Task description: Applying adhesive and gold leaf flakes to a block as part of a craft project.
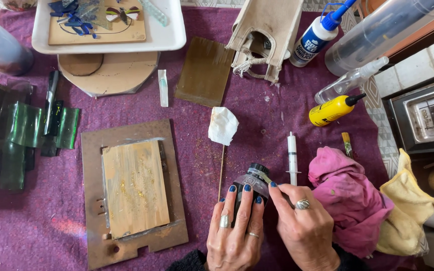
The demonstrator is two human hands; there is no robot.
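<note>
My left hand wraps around a small dark glass jar near the table's front edge, fingers with blue nails over its side. My right hand pinches a thin stick whose tip rests at the jar's open mouth. A white syringe lies just beyond my right hand. To the left lies a gold-flecked tan panel on a brown board. A long thin wooden stick lies beside the jar, with a crumpled white tissue at its far end.
A pink cloth and a yellow cloth lie at the right. A yellow squeeze bottle, a white glue bottle, a clear spray bottle, a canvas bag, green glass pieces and a white tray ring the purple tablecloth.
</note>
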